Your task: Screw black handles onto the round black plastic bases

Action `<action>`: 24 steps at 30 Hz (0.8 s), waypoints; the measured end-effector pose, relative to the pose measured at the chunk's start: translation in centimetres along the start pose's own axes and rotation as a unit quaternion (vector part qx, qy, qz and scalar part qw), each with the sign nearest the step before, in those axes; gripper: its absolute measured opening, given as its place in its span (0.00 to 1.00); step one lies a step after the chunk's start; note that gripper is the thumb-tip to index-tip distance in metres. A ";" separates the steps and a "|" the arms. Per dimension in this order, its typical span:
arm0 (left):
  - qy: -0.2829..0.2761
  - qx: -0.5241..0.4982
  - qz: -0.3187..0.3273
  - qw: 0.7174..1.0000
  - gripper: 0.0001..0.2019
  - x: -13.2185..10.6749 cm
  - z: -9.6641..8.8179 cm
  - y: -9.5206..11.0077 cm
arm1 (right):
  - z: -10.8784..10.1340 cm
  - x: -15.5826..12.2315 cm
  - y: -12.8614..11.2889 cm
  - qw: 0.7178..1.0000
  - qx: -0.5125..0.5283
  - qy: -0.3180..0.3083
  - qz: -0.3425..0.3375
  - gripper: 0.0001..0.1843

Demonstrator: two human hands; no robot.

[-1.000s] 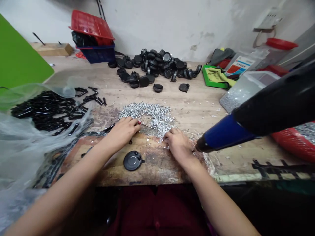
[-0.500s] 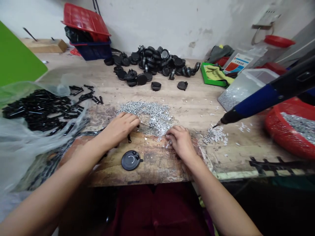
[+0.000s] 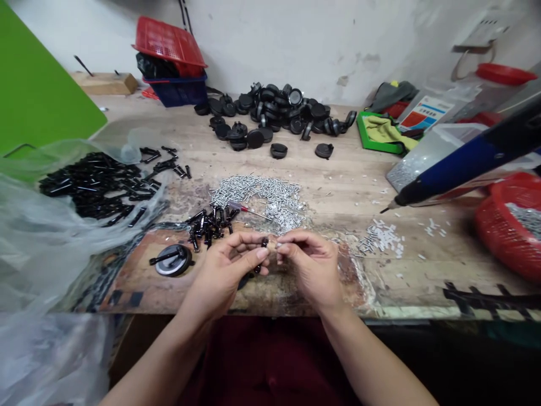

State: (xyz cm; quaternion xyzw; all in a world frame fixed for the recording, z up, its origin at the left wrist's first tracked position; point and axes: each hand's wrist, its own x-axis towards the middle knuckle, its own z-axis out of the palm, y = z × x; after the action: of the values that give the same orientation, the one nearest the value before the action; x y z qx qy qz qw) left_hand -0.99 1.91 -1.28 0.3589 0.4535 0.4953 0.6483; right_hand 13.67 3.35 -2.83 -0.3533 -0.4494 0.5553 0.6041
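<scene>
My left hand (image 3: 226, 262) has its thumb and fingers closed on a short black plastic rod (image 3: 264, 242), mostly covered by the fingers. Right beside it, my right hand (image 3: 310, 262) pinches a tiny pale piece (image 3: 278, 245) against or close to the rod's end; its exact kind is too small to tell. A loose heap of black rods (image 3: 207, 228) lies behind my left hand. To the left is a round black disc (image 3: 182, 265) with a rod across it. A second dark disc is mostly hidden under my left hand.
Metal screws (image 3: 253, 189), small washers or nuts (image 3: 287, 217) and a thin screwdriver (image 3: 253, 212) lie ahead. A power screwdriver (image 3: 448, 172) hangs at right above white bits (image 3: 382, 237). Black round parts (image 3: 274, 107) are piled by the wall; a plastic bag (image 3: 93, 234) holds more rods.
My hands have come back from the rod heap and the small metal parts and met in front of me. The left now holds a rod, the right a tiny piece. The view has shifted slightly.
</scene>
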 end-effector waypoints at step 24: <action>0.064 0.204 0.170 0.962 0.08 -2.3 1.1 -0.9 | 0.6 -0.6 0.1 0.990 -0.125 0.027 -0.060 0.07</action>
State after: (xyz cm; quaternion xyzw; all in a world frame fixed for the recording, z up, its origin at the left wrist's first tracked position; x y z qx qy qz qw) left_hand 0.07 -0.58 -1.18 0.5229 0.5178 0.5168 0.4374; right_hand 13.12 2.73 -2.77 -0.4136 -0.5189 0.4477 0.5994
